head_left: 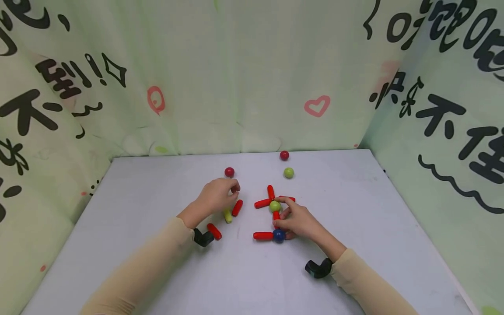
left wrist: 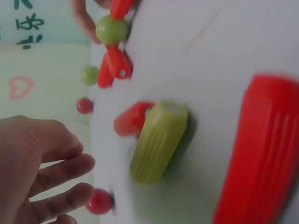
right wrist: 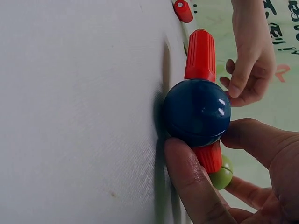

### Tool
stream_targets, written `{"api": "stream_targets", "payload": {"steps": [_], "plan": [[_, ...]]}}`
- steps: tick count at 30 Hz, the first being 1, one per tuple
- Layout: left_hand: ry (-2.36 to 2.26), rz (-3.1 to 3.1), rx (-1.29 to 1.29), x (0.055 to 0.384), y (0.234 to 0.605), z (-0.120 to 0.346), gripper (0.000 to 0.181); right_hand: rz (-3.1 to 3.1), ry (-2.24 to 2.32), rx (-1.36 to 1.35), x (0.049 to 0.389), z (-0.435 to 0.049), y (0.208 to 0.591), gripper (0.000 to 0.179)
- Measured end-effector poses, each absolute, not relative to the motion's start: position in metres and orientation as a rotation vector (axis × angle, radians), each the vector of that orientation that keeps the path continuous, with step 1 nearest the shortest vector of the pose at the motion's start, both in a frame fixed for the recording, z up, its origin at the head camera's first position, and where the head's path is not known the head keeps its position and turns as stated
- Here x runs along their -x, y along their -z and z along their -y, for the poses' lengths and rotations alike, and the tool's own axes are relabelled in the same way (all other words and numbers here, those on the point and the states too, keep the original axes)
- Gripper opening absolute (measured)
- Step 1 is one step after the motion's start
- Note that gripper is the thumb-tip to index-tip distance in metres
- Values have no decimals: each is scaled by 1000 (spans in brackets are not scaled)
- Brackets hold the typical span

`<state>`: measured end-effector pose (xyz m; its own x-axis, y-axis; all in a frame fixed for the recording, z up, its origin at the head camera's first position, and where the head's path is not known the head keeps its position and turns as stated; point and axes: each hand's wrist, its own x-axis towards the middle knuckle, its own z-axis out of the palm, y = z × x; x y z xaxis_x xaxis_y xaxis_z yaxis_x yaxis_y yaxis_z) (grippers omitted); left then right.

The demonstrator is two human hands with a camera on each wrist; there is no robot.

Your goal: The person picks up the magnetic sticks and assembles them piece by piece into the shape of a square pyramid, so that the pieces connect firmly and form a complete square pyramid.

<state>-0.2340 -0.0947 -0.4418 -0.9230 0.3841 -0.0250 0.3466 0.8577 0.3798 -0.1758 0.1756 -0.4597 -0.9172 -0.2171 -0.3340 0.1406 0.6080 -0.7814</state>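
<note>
My right hand (head_left: pixel 300 222) grips a ball-and-rod figure that lies on the table. Thumb and fingers are at its blue ball (right wrist: pixel 196 112) and the red rod beside it, while the forefinger reaches the green ball (head_left: pixel 275 206). From the blue ball a red rod (head_left: pixel 263 236) sticks out leftward; further red rods (head_left: pixel 262 203) spread around the green ball. Over the table to the left, my left hand (head_left: pixel 216 194) hovers with loosely curled fingers and holds nothing. Close below it lie a yellow-green rod (left wrist: pixel 159 142) and a loose red rod (head_left: pixel 237 208).
Another red rod (head_left: pixel 214 231) lies by the left wrist's black camera (head_left: pixel 203 237). Farther back stand a red ball (head_left: pixel 229 172), a second red ball (head_left: pixel 284 155) and a loose green ball (head_left: pixel 288 173). A printed curtain (head_left: pixel 236 109) surrounds the white table (head_left: pixel 157 183).
</note>
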Motion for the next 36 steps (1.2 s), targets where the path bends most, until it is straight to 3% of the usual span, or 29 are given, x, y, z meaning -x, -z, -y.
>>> {"api": "stream_targets", "payload": {"steps": [11, 23, 36], "plan": [[-646, -3130, -518, 271, 448, 109, 11, -2432, 1226, 68, 176, -177, 456, 72], [-445, -3067, -563, 288, 456, 111, 45, -2422, 1229, 51, 176, -174, 455, 74], [-589, -2924, -626, 273, 457, 111, 28, -2405, 1218, 43, 179, -173, 456, 75]]}}
